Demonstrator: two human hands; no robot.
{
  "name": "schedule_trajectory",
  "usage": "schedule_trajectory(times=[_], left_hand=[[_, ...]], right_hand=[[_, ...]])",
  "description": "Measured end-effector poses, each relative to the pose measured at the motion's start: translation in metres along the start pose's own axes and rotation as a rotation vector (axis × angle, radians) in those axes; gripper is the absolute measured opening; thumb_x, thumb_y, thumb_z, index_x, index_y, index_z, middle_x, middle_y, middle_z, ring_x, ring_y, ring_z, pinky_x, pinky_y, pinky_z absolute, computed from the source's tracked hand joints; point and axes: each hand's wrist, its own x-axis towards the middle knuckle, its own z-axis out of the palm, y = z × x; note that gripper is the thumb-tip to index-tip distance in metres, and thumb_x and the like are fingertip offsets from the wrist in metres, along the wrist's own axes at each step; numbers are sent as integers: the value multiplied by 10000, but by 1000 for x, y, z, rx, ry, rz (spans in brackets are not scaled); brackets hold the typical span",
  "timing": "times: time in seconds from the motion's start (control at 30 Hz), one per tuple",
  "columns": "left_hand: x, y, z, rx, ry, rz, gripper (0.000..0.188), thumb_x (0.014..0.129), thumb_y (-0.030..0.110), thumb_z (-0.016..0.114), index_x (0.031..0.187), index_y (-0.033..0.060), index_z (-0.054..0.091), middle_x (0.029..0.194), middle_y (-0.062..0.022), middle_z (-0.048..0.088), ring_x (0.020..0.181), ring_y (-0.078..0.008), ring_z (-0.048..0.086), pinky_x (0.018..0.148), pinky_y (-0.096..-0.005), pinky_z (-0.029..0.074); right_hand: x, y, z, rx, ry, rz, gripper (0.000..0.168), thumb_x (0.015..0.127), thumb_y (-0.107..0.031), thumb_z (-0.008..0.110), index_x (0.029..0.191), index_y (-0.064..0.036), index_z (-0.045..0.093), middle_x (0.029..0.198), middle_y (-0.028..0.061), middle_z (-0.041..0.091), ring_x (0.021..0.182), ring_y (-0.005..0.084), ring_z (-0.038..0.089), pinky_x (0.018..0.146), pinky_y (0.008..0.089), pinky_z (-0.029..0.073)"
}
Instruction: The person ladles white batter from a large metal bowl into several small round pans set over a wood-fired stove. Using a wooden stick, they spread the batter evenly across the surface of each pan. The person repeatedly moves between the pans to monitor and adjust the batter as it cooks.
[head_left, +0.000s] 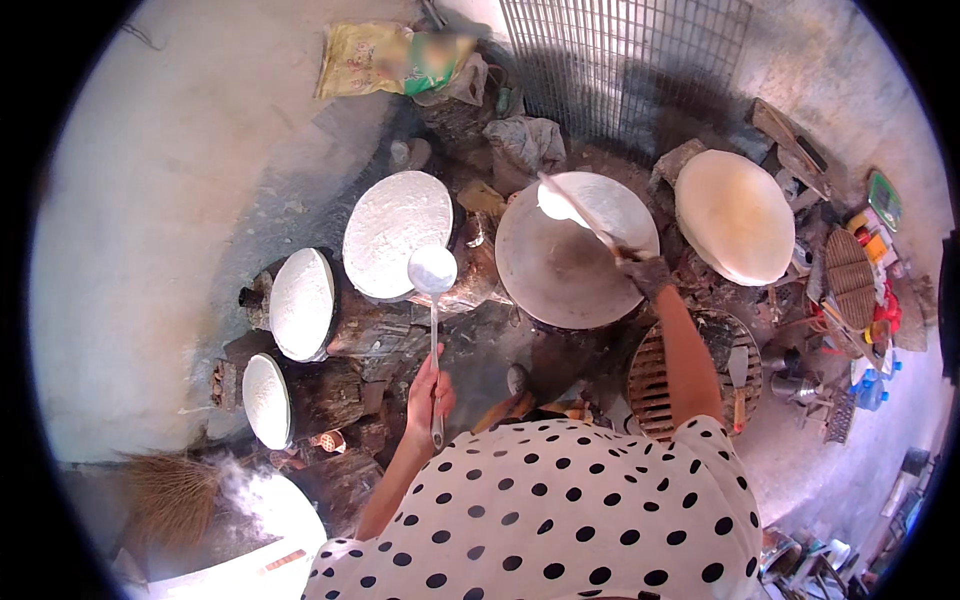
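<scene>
My left hand (433, 391) grips the long handle of a metal ladle (433, 270), its bowl held over the near edge of a large round vessel of white batter (397, 225). Covered by a dark glove or sleeve, my right hand (637, 264) is closed on a long, thin spreader (581, 206), partly blurred. The spreader reaches across a wide round griddle (562, 277). White batter (607, 199) covers the griddle's far part; the grey surface shows on the near part. A stack of thin round flatbreads (735, 217) lies to the right.
Two smaller round vessels of white material (302, 304) (266, 401) stand at the left. A slatted round rack (649, 382) with a wooden-handled scraper (739, 382) lies under my right forearm. A straw broom (169, 495) is at lower left, and a metal grille (615, 67) stands behind the griddle.
</scene>
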Motion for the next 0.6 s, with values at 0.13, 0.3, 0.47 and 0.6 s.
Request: schedule_trajectory(times=[0.13,0.3,0.47,0.6], left_hand=[[-22,-4,4,-42,-43,7,460,1019,276,435,1454,164,335,629,41,380,382,-61,309,360,-214,281],[-17,-20,3,-71,4,-47,442,1018,257,453,1434,149,349,641,29,390,390,-74,347,351,-228,302],[-21,-24,1,-57,21,-53,420,1023,263,431,1426,163,366,640,37,384,404,-73,338,372,-222,303],[-23,-29,-4,-37,57,-60,406,1029,259,415,1423,174,374,643,37,391,409,-73,335,382,-223,301]], right_hand=[[-5,46,-3,248,183,185,503,840,-446,628,1217,-113,632,1182,112,658,1075,300,631,928,388,493],[20,7,19,30,36,284,504,798,-466,654,1158,-114,657,1126,141,668,1062,341,616,912,427,492],[15,43,-4,161,116,152,472,805,-369,659,1164,-64,653,1111,178,670,1048,308,635,898,385,500],[12,13,16,-52,216,143,533,786,-486,654,1133,-81,670,1104,194,666,1048,348,628,916,414,493]])
